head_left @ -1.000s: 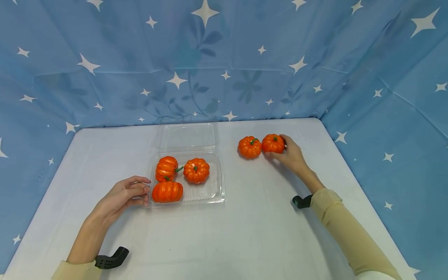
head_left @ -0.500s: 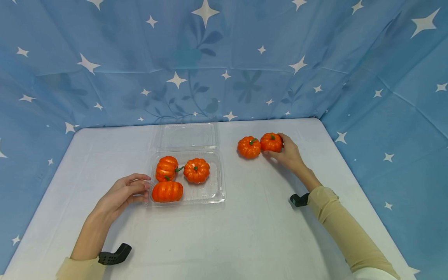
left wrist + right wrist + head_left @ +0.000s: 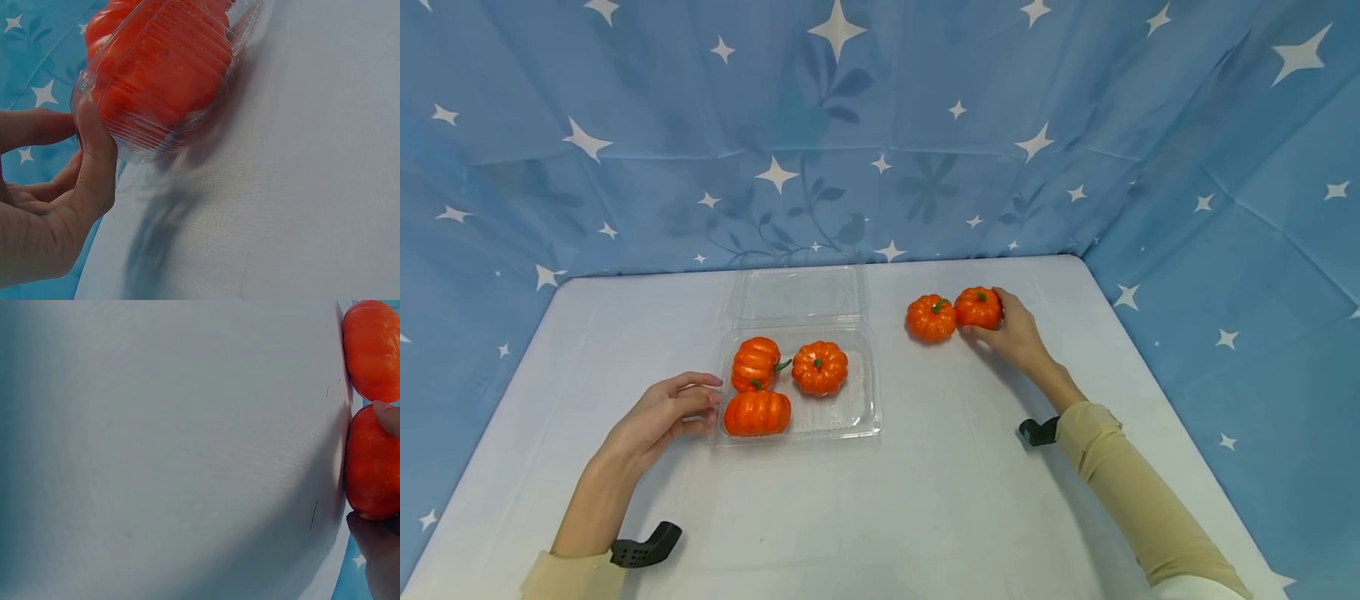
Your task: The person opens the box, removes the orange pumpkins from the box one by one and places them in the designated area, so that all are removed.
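Note:
My right hand (image 3: pixel 1013 335) grips a small orange pumpkin (image 3: pixel 977 308) at the back right of the table, thumb on its near side and fingers round its right. Touching or nearly touching it on the left is another pumpkin (image 3: pixel 931 318); both also show at the right edge of the right wrist view. My left hand (image 3: pixel 658 417) pinches the left rim of a clear plastic clamshell container (image 3: pixel 842 425), as the left wrist view (image 3: pixel 78 106) shows. Inside the container's tray are three pumpkins: one upper left (image 3: pixel 756 364), one lower left (image 3: pixel 757 413), one right (image 3: pixel 820 368).
The container's lid (image 3: pixel 799 293) lies folded back, away from me. A white cloth covers the table (image 3: pixel 880 517). Blue star-patterned curtains (image 3: pixel 865 125) hang close behind the table and along its sides. Black wrist devices (image 3: pixel 647 546) stick out from both cuffs.
My right hand has slid slightly left with its pumpkin, up to the neighbouring one. The left hand stays at the container's rim, its forearm shifted slightly. The head view has shifted a little.

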The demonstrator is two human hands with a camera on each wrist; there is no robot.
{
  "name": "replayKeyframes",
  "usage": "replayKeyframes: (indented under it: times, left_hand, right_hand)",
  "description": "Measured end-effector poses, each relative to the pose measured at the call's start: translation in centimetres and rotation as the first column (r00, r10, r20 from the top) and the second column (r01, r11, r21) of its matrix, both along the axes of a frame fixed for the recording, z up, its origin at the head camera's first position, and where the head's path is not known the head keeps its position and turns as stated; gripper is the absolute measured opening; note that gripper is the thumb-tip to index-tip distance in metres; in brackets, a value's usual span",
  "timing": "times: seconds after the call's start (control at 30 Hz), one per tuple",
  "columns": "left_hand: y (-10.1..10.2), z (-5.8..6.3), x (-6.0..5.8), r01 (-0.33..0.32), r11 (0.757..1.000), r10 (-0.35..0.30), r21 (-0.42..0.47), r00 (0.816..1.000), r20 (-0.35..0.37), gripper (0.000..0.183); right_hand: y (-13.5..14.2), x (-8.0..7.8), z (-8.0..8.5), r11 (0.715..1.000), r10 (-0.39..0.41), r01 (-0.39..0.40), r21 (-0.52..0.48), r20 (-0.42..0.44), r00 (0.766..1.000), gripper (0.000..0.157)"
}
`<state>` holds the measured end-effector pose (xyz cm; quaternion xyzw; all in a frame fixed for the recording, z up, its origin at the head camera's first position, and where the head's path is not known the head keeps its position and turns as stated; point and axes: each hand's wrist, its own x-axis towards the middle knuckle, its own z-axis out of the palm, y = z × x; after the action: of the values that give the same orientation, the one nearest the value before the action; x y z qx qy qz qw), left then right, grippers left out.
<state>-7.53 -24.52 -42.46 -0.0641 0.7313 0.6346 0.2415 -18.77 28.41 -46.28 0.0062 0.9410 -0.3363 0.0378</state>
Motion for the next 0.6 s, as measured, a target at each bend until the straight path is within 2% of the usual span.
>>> replayKeyframes:
  times: [0.33,0.6]
  left_hand:
    - [-0.2,-0.03,-0.13,-0.003,1.0,0.003,0.007,1.0,-0.007,0.049]
    - [-0.21,-0.18,-0.31,-0.001,1.0,0.001,0.015,1.0,-0.007,0.048]
  right_hand:
    - [-0.38,0.0,0.43,1.0,0.012,-0.013,0.027,0.017,1.0,0.097]
    - [-0.26,0.13,0.47,1.0,0.011,-0.011,0.001,0.021,1.0,0.105]
